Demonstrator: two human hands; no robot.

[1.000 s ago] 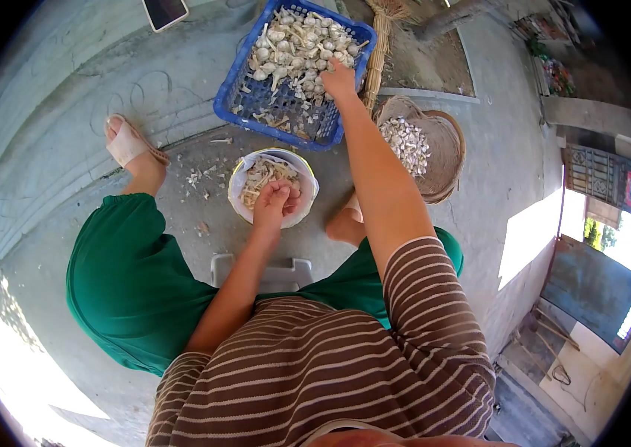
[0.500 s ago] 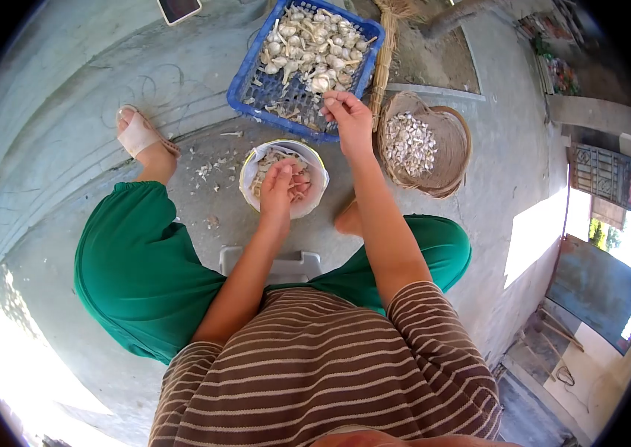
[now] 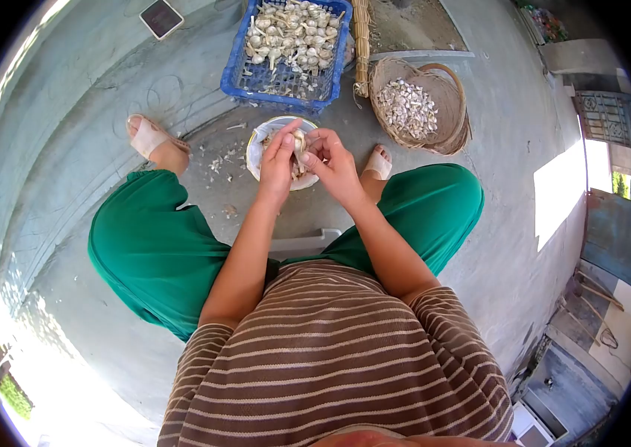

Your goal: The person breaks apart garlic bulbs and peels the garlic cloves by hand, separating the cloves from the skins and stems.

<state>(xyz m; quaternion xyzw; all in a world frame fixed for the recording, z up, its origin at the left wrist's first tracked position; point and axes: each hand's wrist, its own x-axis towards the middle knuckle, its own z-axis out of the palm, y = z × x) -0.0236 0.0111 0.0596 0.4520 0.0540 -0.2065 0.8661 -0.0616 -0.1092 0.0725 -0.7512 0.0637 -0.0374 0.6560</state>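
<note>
A pale garlic bulb (image 3: 300,142) is held between my two hands over a white bucket (image 3: 254,158) with a yellowish rim. My left hand (image 3: 277,165) grips the bulb from the left, its fingers pointing up and forward. From the right, my right hand (image 3: 334,164) pinches it with thumb and bent fingers. Papery skins show in the bucket, partly hidden under the hands. Beyond it, a blue plastic crate (image 3: 232,82) holds many whole garlic bulbs (image 3: 297,36). To the right, a woven basket (image 3: 449,83) contains a heap of separated garlic cloves (image 3: 406,108).
A straw broom (image 3: 361,45) lies between crate and basket. Scraps of garlic skin (image 3: 219,160) litter the concrete floor on the left. A dark-screened device (image 3: 161,18) rests at the upper left. My sandalled feet flank the bucket, and a grey stool edge (image 3: 304,243) shows below.
My right hand has come back from the blue crate to the bucket and met my left hand at a garlic bulb. The camera view has shifted, with crate and basket now higher.
</note>
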